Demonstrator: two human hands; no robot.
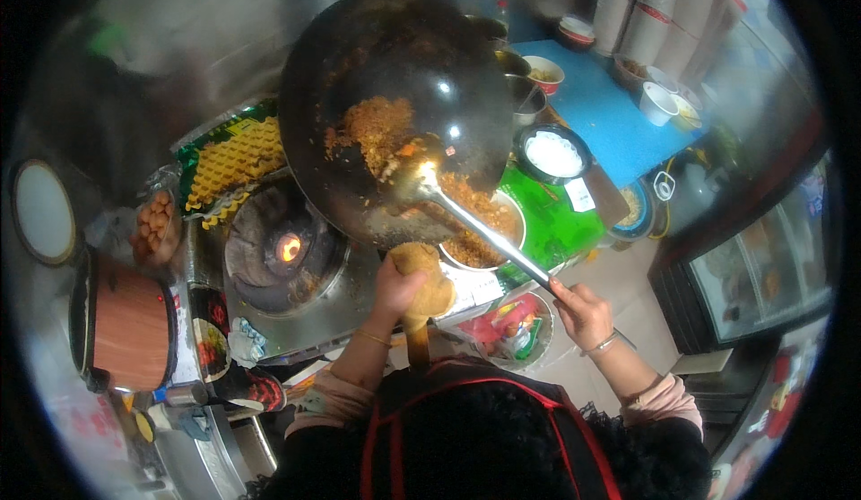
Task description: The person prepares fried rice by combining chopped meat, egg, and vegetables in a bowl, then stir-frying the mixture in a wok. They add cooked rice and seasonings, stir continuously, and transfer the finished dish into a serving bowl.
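Observation:
My left hand grips the cloth-wrapped handle of a large black wok. The wok is raised off the burner and tipped over a white bowl. Browned fried rice clings inside the wok, with a few orange and pale bits in it. More of this rice fills the bowl below the rim. In my right hand is the long handle of a metal wok ladle. The ladle's head lies against the wok's lower side, close to the bowl.
A flame burns in the wok burner at left. Eggs and a large pot stand farther left. A black bowl with white contents sits beside a blue board. Below the counter is a lined waste bin.

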